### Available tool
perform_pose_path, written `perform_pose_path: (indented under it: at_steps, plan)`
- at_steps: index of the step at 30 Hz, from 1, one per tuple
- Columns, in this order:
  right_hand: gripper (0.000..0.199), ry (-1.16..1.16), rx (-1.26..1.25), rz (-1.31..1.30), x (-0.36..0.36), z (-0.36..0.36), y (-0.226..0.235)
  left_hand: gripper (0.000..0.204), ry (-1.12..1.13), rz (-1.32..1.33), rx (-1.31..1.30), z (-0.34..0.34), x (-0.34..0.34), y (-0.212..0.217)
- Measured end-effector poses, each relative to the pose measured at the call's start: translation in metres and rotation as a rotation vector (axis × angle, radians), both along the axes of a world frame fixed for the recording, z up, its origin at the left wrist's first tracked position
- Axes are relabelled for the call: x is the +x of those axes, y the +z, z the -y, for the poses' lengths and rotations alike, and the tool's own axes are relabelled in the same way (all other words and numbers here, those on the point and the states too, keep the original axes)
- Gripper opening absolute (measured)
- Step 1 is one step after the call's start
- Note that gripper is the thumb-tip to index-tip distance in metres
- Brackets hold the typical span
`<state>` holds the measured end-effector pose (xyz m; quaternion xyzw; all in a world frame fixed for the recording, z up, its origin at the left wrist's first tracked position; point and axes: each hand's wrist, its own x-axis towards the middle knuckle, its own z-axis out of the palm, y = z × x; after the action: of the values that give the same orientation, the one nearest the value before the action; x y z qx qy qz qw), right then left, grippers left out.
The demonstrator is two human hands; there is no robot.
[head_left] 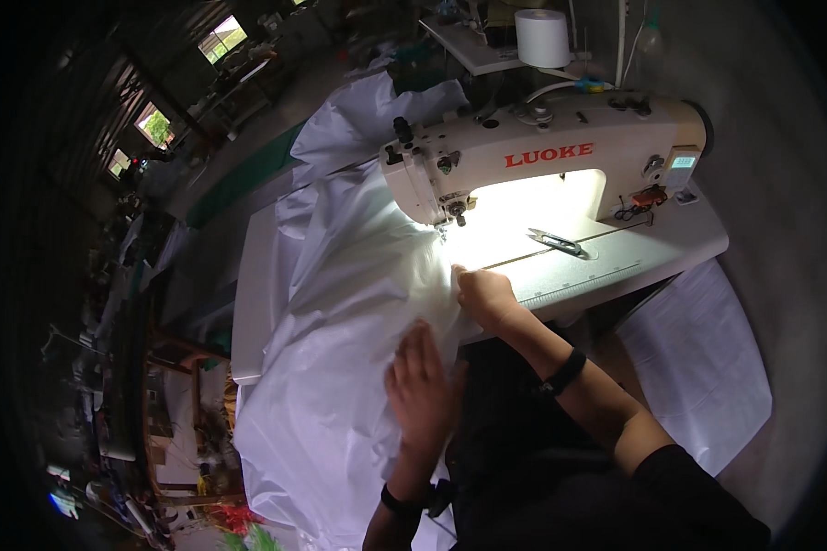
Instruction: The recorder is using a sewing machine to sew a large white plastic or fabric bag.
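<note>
We see the white fabric (340, 303) spread across the middle of the frame, running from the sewing machine (542, 161) at upper centre down over the near edge of the sewing table (257, 285). Our left hand (423, 390) lies flat on the cloth at lower centre, fingers spread, gripping nothing. Our right hand (487, 296) sits just right of centre, curled with the fabric edge pinched, it seems, below the lit needle area; glare blurs the fingertips. Thread snips (556, 242) lie on the table to the right, apart from both hands. A white thread cone (542, 37) stands at the top.
</note>
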<state>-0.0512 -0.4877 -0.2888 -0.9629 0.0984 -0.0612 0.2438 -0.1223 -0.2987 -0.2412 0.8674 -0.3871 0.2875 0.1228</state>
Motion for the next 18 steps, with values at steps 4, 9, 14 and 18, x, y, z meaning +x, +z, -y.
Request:
perform_pose_path:
  at_steps: [4,9,14,18]
  plan:
    - [0.04,0.005,-0.006,0.031,-0.001,-0.001,0.002,0.016,0.072,-0.319,0.321,0.002,0.018,-0.014]
    - [0.026,0.071,-0.238,-0.091,-0.061,-0.024,0.015,0.02,-0.121,-0.343,0.261,0.009,0.004,-0.034]
    - [0.016,0.032,-0.343,0.042,-0.102,-0.012,0.021,0.025,-0.132,-0.363,0.291,0.011,0.005,-0.032]
    - [0.034,-0.054,-0.065,0.087,-0.07,-0.006,0.014,0.022,-0.157,-0.356,0.301,0.009,0.007,-0.028]
